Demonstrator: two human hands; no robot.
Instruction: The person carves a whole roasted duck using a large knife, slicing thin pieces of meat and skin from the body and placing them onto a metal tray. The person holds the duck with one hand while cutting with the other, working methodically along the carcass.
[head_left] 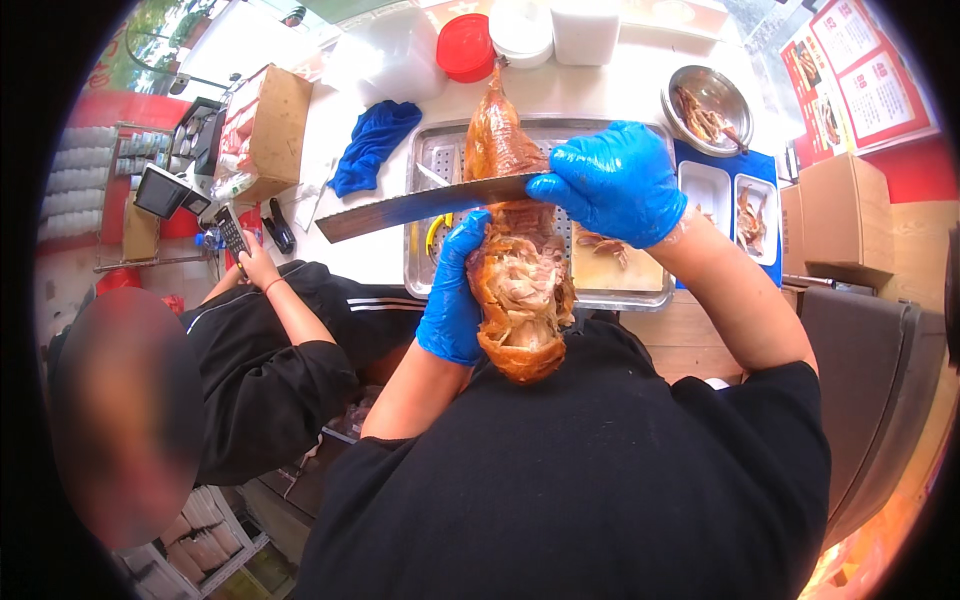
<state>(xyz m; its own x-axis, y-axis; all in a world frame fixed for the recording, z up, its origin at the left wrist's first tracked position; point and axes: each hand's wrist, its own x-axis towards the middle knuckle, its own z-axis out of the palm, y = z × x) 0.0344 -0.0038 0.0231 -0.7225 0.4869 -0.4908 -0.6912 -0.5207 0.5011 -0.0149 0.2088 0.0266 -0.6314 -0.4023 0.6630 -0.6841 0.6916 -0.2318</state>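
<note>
A roast bird [522, 275] with glossy brown skin lies lengthwise in front of the person, its far part over a perforated metal tray [432, 150] and its near end reaching past the tray's near rim toward the person's black shirt; the skin is gone from a patch of its nearer half, and pale meat shows there. The left hand [455, 295], in a blue glove, grips the bird's left side. The right hand [612, 185], gloved alike, is closed around the handle end of a long knife [420, 207], whose wide blade crosses above the bird and points left; whether the edge touches the skin cannot be told. To the right of the bird, meat pieces [605, 246] lie on a cutting board [640, 272] in the tray, and to its left is a yellow handle [432, 238]. Beyond the tray's left side lies a crumpled blue cloth [375, 147]; past its right far corner stands a metal bowl [676, 88] holding browned pieces. Nearer, two white trays [757, 182] sit on a blue mat [773, 268]. At the left, a co-worker's hand [262, 268] holds a dark keyed device [232, 230].
</note>
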